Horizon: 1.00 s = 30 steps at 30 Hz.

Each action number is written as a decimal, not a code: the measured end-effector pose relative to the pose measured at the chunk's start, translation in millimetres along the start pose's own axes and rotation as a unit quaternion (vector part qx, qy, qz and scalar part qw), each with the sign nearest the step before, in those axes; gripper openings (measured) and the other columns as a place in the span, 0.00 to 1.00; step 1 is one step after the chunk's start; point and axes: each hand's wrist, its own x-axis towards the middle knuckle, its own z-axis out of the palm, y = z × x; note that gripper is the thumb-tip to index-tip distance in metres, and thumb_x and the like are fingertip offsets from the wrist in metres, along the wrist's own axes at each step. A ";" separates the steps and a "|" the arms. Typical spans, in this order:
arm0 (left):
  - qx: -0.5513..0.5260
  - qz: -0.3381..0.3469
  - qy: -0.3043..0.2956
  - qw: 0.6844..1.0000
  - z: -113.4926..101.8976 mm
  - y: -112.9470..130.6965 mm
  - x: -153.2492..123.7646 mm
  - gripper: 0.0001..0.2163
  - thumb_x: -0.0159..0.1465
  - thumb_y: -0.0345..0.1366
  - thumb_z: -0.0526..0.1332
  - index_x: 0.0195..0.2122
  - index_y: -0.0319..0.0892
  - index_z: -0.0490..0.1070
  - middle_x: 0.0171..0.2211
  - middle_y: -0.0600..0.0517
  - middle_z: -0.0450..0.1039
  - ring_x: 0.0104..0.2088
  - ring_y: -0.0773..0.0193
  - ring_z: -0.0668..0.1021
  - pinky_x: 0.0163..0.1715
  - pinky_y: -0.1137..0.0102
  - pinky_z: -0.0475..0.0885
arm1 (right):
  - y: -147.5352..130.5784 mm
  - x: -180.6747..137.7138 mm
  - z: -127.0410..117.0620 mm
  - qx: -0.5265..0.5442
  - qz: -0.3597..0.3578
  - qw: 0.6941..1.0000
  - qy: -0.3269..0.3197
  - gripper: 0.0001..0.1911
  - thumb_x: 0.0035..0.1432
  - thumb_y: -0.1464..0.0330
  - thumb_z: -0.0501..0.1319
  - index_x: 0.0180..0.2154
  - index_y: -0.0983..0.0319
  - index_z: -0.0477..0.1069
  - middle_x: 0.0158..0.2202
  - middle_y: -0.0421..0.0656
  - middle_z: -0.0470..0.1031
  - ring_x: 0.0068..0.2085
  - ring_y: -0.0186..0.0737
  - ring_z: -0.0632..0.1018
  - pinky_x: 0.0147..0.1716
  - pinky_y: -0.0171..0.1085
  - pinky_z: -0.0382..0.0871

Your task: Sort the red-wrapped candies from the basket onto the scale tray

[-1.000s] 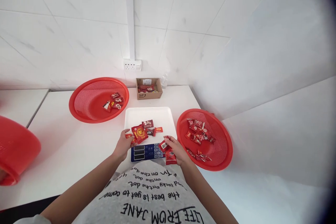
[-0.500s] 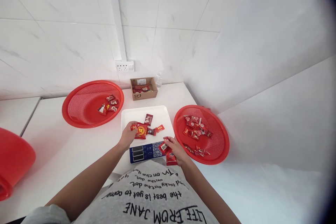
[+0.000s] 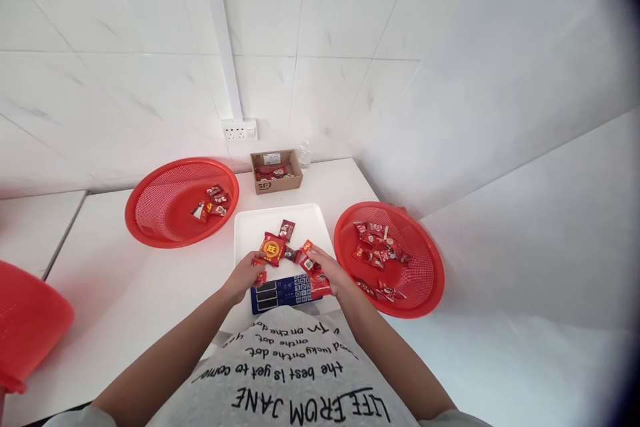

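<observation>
My left hand (image 3: 244,275) is closed on a small red snack packet (image 3: 261,272) at the near left edge of the scale's white tray (image 3: 250,227). Just beyond its fingers lies a larger red packet (image 3: 272,249) with a yellow emblem. My right hand (image 3: 327,269) grips red snack packets (image 3: 320,283) over the right side of the tray and the blue keypad panel (image 3: 286,294). A dark red packet (image 3: 287,230) and a small dark brown packet (image 3: 291,253) rest on the tray between the hands. Fingers partly cover the packets on the right.
Red plastic baskets stand to the left (image 3: 150,230) and right (image 3: 430,280) of the scale, each with several wrapped snacks inside. Behind it are a cardboard box (image 3: 280,185) of packets and a clear plastic bottle (image 3: 304,154). Another red basket (image 3: 33,320) is at the far left.
My left hand has drawn back from beside the larger packet, carrying the small red packet. My right hand has moved forward over the tray's right side with its packets.
</observation>
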 end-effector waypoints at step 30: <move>0.183 0.330 -0.114 0.919 36.2 -4.5 -46.9 0.18 0.62 0.31 0.51 0.53 0.44 0.64 0.53 0.48 0.68 0.55 0.57 0.68 0.58 0.59 0.57 | 45.8 -29.6 8.4 0.102 0.033 0.972 -0.207 0.23 0.47 0.57 0.63 0.44 0.62 0.69 0.36 0.46 0.78 0.34 0.42 0.78 0.32 0.39 0.71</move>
